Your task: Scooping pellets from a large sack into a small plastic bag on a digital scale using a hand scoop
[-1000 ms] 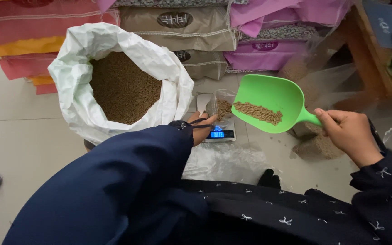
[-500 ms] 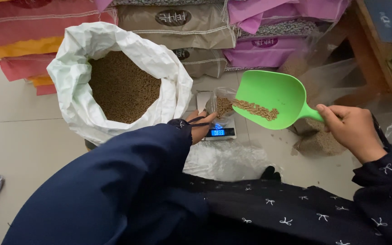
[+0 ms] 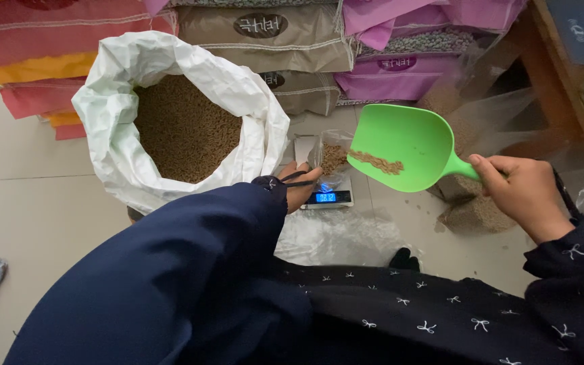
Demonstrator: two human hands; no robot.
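Green scoop (image 3: 405, 147) with a little brown grain, gripped by handle in right hand (image 3: 523, 195), tipped over small clear bag (image 3: 332, 159) on digital scale (image 3: 327, 196). Left hand (image 3: 300, 186) at bag's edge, grip unclear, sleeve covering most. White grain sack (image 3: 177, 122) open just left of scale on floor.

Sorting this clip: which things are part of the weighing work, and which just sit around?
In use:
right hand
green scoop with some grain
small clear bag
digital scale
left hand
open white sack of grain

Lying about:
stacked sacks
empty plastic bag
wooden furniture
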